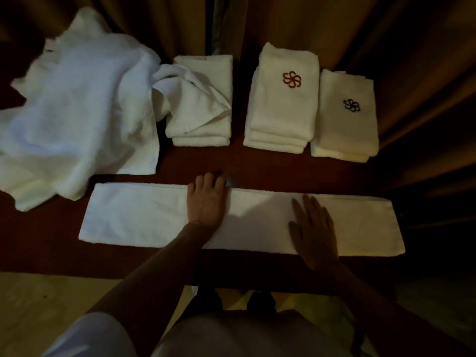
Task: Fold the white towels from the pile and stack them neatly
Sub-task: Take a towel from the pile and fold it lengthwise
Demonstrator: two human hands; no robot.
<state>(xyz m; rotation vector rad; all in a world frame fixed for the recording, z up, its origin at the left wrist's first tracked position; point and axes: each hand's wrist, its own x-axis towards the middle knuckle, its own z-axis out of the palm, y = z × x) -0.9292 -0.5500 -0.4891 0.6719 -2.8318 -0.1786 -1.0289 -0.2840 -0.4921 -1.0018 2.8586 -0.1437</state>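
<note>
Leftmost, the unfolded pile (77, 119) lies behind the long towel (144, 215), whose long axis runs left to right along the table (38, 253). Left hand (206, 202) rests near its middle, fingers curled over the far edge; whether they grip it is unclear. Right hand (313, 228) lies flat just beside, fingers straight, holding nothing. Three folded stacks (280, 117) sit behind. Either end appears within reach for folding inward.
</note>
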